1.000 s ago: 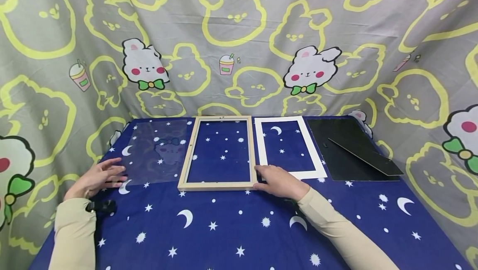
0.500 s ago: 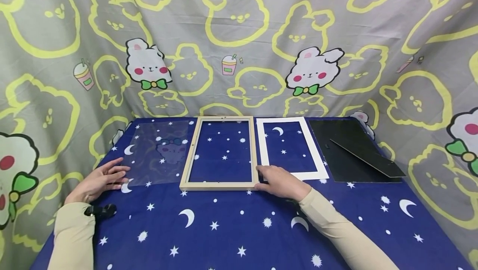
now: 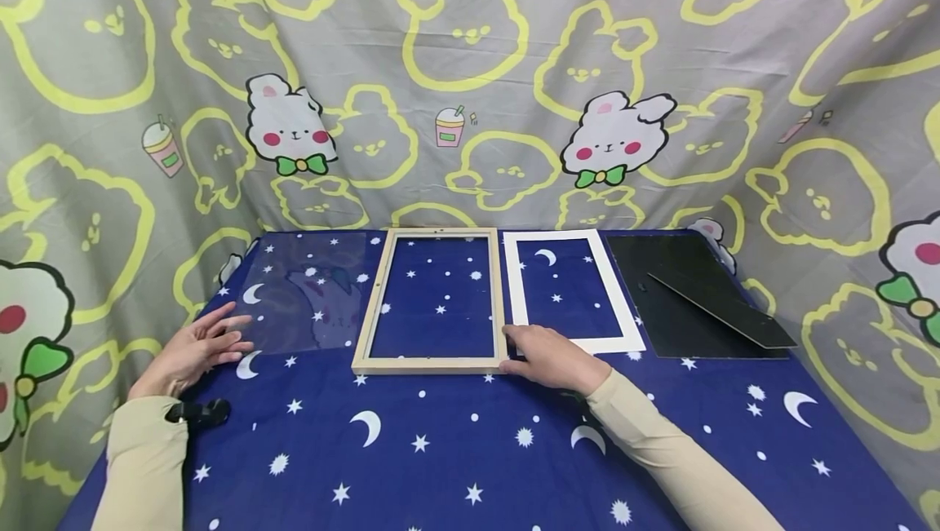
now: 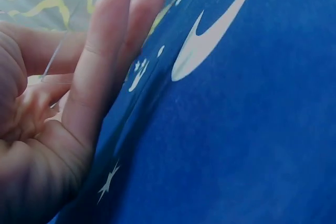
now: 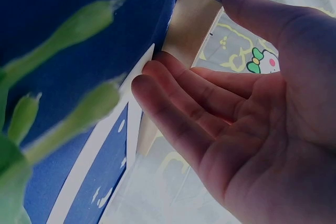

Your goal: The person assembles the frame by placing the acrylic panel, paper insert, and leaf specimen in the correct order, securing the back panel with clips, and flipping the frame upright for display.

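A clear plastic sheet (image 3: 294, 327) lies at the left of the table, its left edge slightly raised. My left hand (image 3: 192, 354) pinches that edge; in the left wrist view a corner of the sheet shows between the fingers (image 4: 86, 82). Beside the sheet lies a light wooden picture frame (image 3: 433, 365). My right hand (image 3: 554, 358) touches the frame's lower right corner, thumb at the front and fingers (image 5: 173, 114) loosely extended along the side. To the right is a white mat board (image 3: 609, 344), with its lower left corner behind this hand.
A black backing board (image 3: 683, 335) with an easel stand (image 3: 720, 308) raised from it lies at the far right. Patterned curtain (image 3: 470, 172) hangs behind the blue table cloth (image 3: 411, 466). Blurred green bud-like shapes (image 5: 79, 30) are close to the right wrist camera.
The plastic sheet's near edge has lifted a little and its reflections have shifted. My left hand has risen slightly with it. My right hand has stayed at the frame.
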### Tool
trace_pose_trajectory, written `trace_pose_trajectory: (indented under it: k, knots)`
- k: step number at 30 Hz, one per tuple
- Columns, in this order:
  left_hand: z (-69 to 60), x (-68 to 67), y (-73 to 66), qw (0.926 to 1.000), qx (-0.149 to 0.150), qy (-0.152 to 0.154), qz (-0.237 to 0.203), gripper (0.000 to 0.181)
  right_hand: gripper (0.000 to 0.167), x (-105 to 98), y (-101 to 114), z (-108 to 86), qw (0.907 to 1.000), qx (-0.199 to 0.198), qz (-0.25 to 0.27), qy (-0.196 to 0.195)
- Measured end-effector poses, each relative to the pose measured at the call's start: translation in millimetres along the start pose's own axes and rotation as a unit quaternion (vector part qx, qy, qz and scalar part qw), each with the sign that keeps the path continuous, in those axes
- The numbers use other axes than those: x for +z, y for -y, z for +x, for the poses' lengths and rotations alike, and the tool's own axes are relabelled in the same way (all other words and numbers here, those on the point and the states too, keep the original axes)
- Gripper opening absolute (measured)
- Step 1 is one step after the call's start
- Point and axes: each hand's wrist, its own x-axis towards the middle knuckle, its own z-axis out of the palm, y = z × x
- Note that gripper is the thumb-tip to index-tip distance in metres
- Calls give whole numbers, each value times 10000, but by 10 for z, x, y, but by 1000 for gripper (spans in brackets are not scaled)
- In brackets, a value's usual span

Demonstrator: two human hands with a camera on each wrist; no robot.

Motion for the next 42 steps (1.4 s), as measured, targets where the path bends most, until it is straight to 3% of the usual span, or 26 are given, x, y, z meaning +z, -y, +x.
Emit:
trace_pose_trajectory:
  k: [6, 12, 20, 31, 42]
  knots:
    - [-31, -18, 37, 9941, 658, 312, -805, 67, 40, 10, -6, 10, 9999, 74, 31, 67]
    - [13, 65, -28, 9891, 958, 341, -1064, 59, 42, 0, -9, 4, 10000, 16, 4, 16]
    - [51, 217, -107, 9840, 1205, 260, -1288, 71, 44, -4, 5, 3, 10000, 58, -42, 18]
    - [111, 472, -201, 9830, 1204, 188, -1370, 81, 47, 2, 3, 3, 9999, 70, -108, 15]
    - [90, 511, -178, 9886, 999, 19, -1130, 84, 52, 1, 11, -14, 9999, 66, -132, -36]
